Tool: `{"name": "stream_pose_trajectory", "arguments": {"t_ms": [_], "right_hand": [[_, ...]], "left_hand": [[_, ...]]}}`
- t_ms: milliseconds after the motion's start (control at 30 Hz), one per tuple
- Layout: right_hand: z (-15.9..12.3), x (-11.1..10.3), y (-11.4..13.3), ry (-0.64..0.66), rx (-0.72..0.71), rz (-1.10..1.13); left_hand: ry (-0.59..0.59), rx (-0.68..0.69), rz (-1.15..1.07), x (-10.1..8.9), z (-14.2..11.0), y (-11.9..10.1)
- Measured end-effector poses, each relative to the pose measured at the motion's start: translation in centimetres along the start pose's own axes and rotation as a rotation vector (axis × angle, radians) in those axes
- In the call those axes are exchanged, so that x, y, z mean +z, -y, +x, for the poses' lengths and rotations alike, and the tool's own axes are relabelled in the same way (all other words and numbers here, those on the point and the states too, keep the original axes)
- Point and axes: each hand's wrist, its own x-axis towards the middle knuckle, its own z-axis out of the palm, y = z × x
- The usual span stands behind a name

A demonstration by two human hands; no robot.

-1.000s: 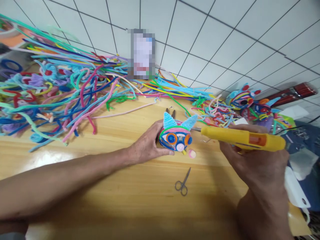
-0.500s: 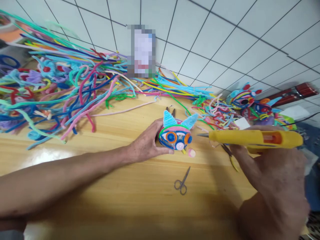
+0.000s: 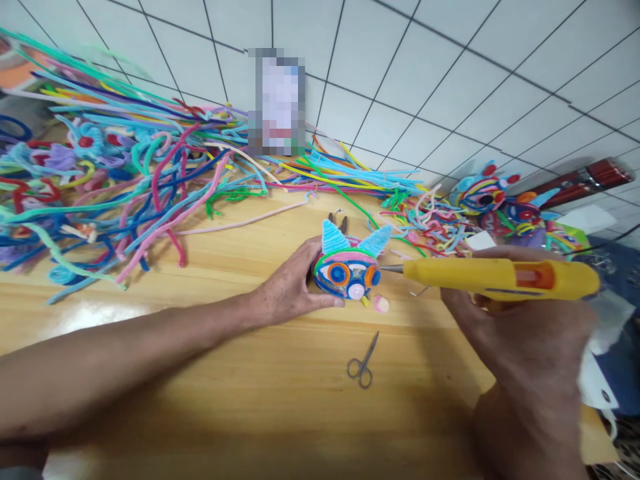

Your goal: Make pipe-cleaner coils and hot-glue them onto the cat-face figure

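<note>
My left hand (image 3: pixel 295 280) is closed around the side of a pipe-cleaner animal head (image 3: pixel 347 270), which has light blue pointed ears, orange-and-blue ring eyes and a pale round nose. In my right hand (image 3: pixel 520 347) is a yellow hot glue gun (image 3: pixel 500 279), gripped by its handle. Its metal nozzle points left, with the tip close to the eye on the head's right side; whether it touches I cannot tell. A small pink-and-cream disc (image 3: pixel 381 303) lies on the table just below the head. Nearer to me rests a pair of small scissors (image 3: pixel 363 363).
A heap of coloured pipe cleaners (image 3: pixel 150 180) spreads over the left and back of the wooden table (image 3: pixel 250 400). Behind the head, pliers (image 3: pixel 344 223) lie partly hidden. Another finished-looking animal head (image 3: pixel 483 193) stands at the back right, near a tiled wall (image 3: pixel 400 80).
My right hand has brought the glue gun leftward, so its nozzle now sits close to the head's right eye. My left hand keeps its hold on the head.
</note>
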Motion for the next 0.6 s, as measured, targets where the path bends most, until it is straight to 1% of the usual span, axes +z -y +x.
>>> {"name": "stream_pose_trajectory", "arguments": {"t_ms": [67, 167, 333, 433, 600], "right_hand": [[0.0, 0.3, 0.6, 0.005, -0.047, -0.052], [0.1, 0.6, 1.2, 0.002, -0.129, -0.058], [0.2, 0.9, 0.9, 0.037, -0.245, -0.048], [0.2, 0.8, 0.4, 0.067, -0.232, -0.078], [0.4, 0.4, -0.3, 0.124, -0.102, -0.128]], "left_hand": [[0.003, 0.01, 0.004, -0.1, 0.0, 0.0], [0.006, 0.037, 0.022, 0.0, 0.0, 0.0], [0.002, 0.013, -0.001, 0.1, -0.1, 0.2], [-0.009, 0.027, 0.006, 0.1, -0.1, 0.3], [0.006, 0.063, 0.055, 0.0, 0.0, 0.2]]}}
